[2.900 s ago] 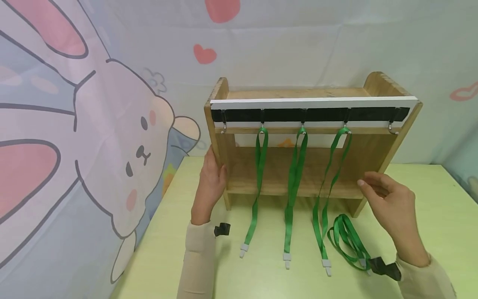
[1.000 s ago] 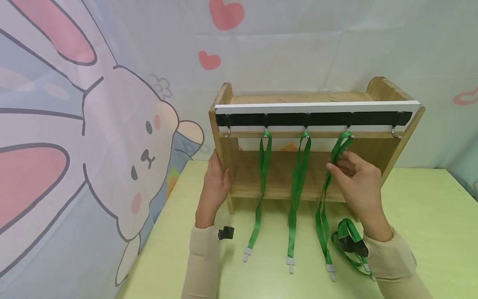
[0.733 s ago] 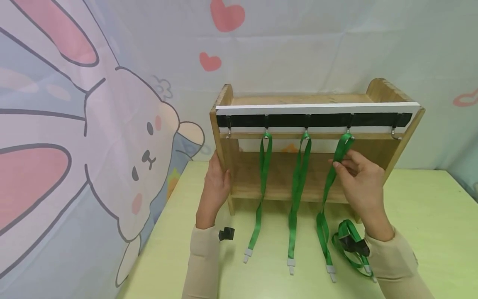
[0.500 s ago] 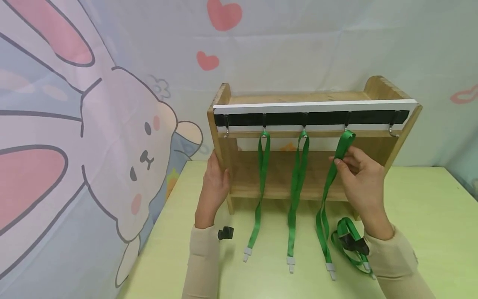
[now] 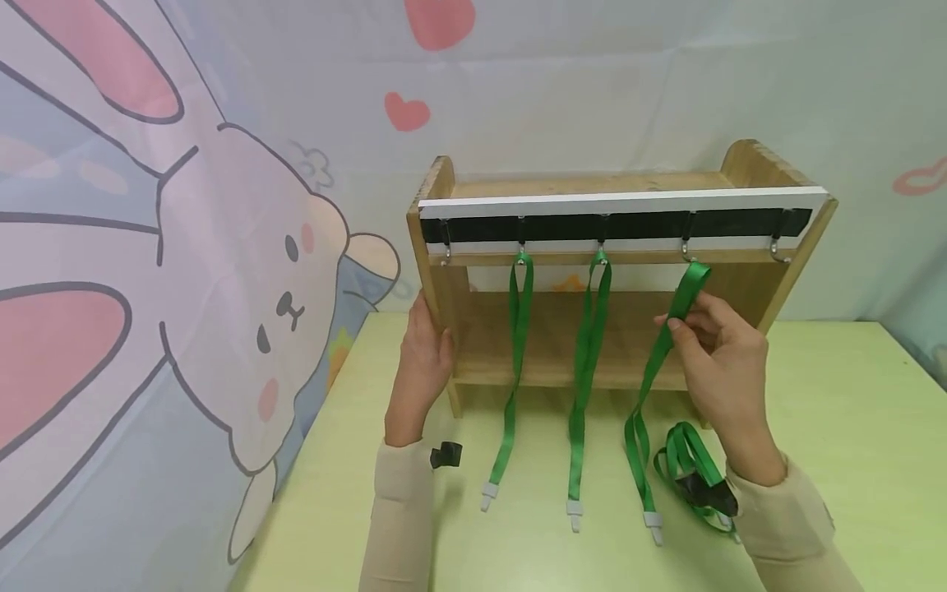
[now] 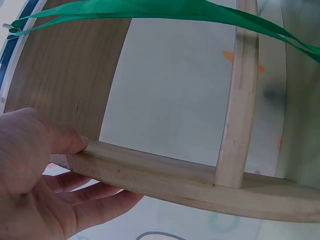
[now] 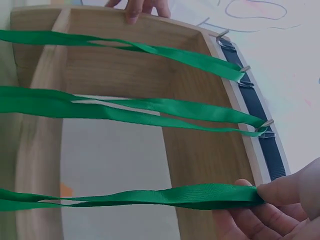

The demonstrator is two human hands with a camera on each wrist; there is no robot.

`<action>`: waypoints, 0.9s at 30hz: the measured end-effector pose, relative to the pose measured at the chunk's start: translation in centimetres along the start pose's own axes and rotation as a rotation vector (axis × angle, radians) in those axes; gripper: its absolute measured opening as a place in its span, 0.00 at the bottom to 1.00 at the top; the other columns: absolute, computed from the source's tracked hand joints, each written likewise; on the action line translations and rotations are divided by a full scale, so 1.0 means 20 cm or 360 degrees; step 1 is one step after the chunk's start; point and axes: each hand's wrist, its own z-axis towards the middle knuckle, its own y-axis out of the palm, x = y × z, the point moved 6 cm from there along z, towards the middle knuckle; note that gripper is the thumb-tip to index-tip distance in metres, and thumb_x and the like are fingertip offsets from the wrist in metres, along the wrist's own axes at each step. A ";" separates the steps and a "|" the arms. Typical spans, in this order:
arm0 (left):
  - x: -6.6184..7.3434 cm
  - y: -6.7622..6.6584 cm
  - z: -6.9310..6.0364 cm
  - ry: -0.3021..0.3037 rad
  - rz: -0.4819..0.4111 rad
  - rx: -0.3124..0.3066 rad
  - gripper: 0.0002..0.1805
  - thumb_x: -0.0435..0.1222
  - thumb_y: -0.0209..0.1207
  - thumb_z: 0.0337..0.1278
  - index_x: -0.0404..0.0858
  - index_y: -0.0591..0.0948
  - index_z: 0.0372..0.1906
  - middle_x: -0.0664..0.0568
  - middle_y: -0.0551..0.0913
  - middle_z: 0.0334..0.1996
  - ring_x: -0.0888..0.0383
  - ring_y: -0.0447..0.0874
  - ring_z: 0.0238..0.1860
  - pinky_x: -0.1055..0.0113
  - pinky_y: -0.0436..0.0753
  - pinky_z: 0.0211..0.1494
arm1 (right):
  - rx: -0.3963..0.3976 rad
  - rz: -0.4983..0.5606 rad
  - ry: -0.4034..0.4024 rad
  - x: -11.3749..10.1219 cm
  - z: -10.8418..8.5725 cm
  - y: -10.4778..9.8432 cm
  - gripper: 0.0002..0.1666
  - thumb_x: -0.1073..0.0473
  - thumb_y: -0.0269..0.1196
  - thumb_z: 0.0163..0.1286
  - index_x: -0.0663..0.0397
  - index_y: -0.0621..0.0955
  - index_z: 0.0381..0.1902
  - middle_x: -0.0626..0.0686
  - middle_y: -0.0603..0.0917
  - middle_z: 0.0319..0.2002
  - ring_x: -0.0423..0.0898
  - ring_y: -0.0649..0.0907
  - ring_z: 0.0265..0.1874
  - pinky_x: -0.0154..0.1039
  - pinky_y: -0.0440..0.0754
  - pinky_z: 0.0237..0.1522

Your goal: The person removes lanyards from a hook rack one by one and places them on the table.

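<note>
In the head view a wooden rack [image 5: 562, 375] carries a row of hooks on a black strip [image 5: 644, 226]. My left hand [image 5: 420, 362] grips the rack's left side panel, thumb on its front edge, as the left wrist view also shows. Between thumb and fingers my right hand [image 5: 721, 362] pinches a green lanyard [image 5: 688, 288] near its top loop. That loop stands off the fourth hook [image 5: 686, 249], just below and right of it. Two more lanyards hang from the second and third hooks, a left one [image 5: 520, 321] and a middle one [image 5: 588, 345].
A coiled green lanyard [image 5: 684, 448] lies on the pale table [image 5: 851, 411] below my right wrist, partly covered by a black strap piece. The leftmost hook [image 5: 446, 253] and rightmost hook [image 5: 774, 249] hold nothing. A printed cloth [image 5: 562, 99] hangs behind.
My right hand came in from the rack's right side and took hold of the right lanyard. Its loop has moved off the fourth hook, slightly to the right. My left hand still grips the side panel.
</note>
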 end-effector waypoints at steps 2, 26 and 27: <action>0.00 0.00 0.00 -0.0006 -0.0003 -0.0003 0.35 0.22 0.51 0.69 0.24 0.50 0.75 0.26 0.65 0.64 0.30 0.73 0.62 0.37 0.78 0.58 | -0.0016 0.0000 0.0024 0.01 -0.01 0.00 0.14 0.78 0.60 0.68 0.72 0.82 0.51 0.50 0.88 0.33 0.30 0.85 0.33 0.22 0.79 0.38; 0.00 0.00 0.00 -0.0032 -0.0027 -0.0020 0.36 0.23 0.50 0.70 0.25 0.49 0.76 0.28 0.63 0.66 0.30 0.72 0.64 0.37 0.77 0.59 | -0.0289 0.0064 0.0223 0.18 -0.22 0.05 0.19 0.76 0.61 0.69 0.71 0.79 0.57 0.51 0.89 0.36 0.29 0.85 0.32 0.25 0.83 0.32; 0.00 0.00 0.00 -0.0030 -0.0029 -0.0019 0.36 0.23 0.50 0.70 0.25 0.49 0.76 0.28 0.63 0.66 0.30 0.71 0.64 0.37 0.77 0.59 | -0.0296 0.0051 0.0227 0.18 -0.22 0.06 0.19 0.76 0.61 0.69 0.71 0.79 0.57 0.54 0.89 0.36 0.29 0.84 0.32 0.26 0.83 0.32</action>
